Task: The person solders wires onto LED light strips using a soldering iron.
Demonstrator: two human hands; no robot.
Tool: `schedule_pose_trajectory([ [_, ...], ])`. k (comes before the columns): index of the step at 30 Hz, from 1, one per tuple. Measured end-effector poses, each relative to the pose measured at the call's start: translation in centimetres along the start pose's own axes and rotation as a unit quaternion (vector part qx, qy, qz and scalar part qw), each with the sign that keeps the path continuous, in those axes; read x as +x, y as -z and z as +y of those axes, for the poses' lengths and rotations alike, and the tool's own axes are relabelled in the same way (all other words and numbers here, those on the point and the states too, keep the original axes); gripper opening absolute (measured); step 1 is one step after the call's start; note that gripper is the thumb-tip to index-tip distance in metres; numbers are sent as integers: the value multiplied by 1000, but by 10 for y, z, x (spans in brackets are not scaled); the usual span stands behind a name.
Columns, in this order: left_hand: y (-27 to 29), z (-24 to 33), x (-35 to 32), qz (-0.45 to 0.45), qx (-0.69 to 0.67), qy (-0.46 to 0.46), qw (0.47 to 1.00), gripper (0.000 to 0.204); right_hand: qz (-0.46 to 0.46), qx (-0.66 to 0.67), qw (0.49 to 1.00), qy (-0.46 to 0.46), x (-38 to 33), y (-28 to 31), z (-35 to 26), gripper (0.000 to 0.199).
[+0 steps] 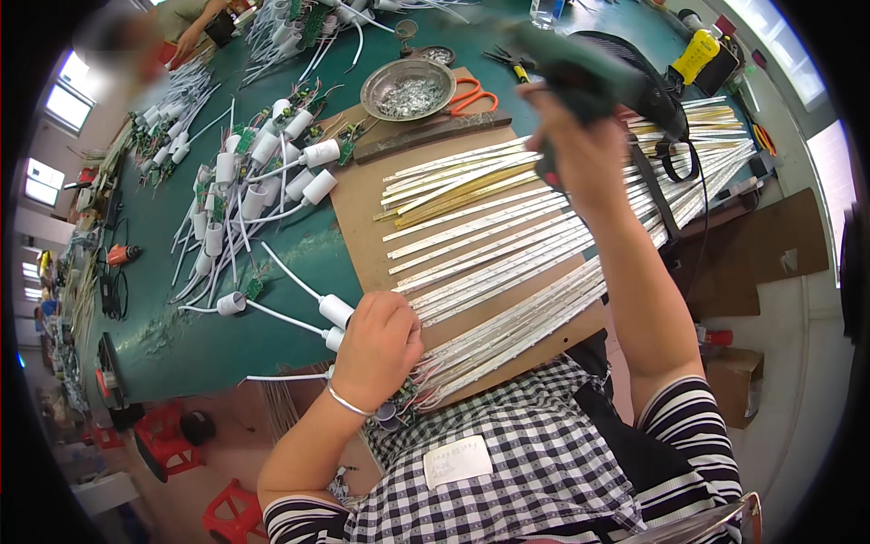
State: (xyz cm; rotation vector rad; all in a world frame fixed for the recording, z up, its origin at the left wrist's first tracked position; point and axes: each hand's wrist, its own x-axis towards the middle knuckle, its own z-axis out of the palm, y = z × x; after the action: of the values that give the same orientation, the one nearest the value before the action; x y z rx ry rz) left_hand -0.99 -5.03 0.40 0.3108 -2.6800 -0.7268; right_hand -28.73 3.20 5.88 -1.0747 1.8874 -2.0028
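Checked apron [544,444]; my right fingers [549,111] grip a green tool [589,74], left hand's [376,349] hold unclear; strips [517,328] seem partly wired.

Metal bowl [372,89]: silvery bits [410,97] are too small for me to identify. Right of it, green power tool [584,72] is blurred, tip unclear. Below it, left hand [379,349] hides its own grip from me. Beyond it, rightward, clear bottle [546,13] is cut by top edge.

You wore a black and white checked apron [544,435] with a pale patch [458,461], stripy sleeves [691,422], and a shiny bangle [352,409].
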Motion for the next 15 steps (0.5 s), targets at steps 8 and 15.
schedule_pose_trajectory([
  [8,10,-3,-3,-15,27,18,999,15,-51,122,971,-201,-54,17,-34,36],
  [15,39,-8,10,-129,-31,23,991,20,-56,293,892,-339,-130,32,-12,50],
])
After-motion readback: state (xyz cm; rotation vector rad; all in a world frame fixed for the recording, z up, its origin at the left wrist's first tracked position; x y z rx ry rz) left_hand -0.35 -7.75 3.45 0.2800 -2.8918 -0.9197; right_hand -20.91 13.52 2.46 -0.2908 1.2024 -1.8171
